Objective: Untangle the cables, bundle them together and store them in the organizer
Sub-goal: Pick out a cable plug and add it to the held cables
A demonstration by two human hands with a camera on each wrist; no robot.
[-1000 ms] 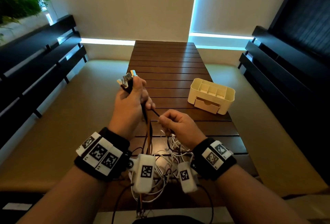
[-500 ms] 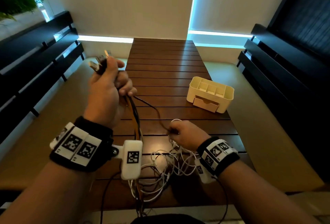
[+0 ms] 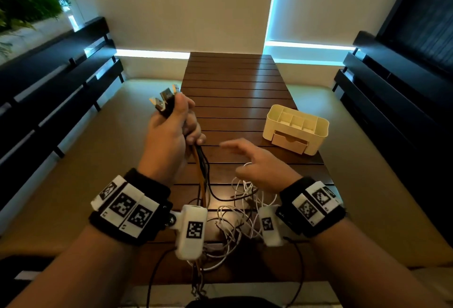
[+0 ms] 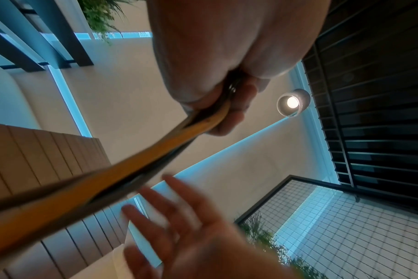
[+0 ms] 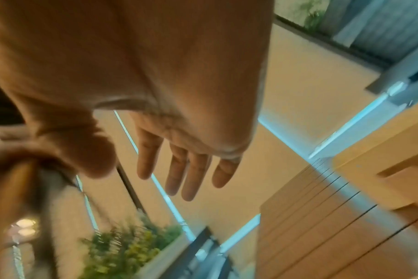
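Left hand (image 3: 169, 133) grips dark cables (image 3: 204, 168) near plug ends, raised over table (image 3: 232, 82); right hand (image 3: 259, 168) spread, empty. White cables (image 3: 240, 209) lie tangled below (nothing bundled). Organizer (image 3: 295, 128) empty, apart; most work left

The table (image 3: 235, 92) is dark slatted wood with a smooth, faintly glossy finish that catches the light. On it the organizer (image 3: 321, 127) is cream plastic, matt and smooth. Near the table's front edge lie thin white cables (image 3: 241, 212), rubbery-looking; the plugs (image 3: 163, 99) show bright metal tips — shiny (their bodies look dark plastic). The wristbands (image 3: 157, 186) look like black cloth, soft and matt.
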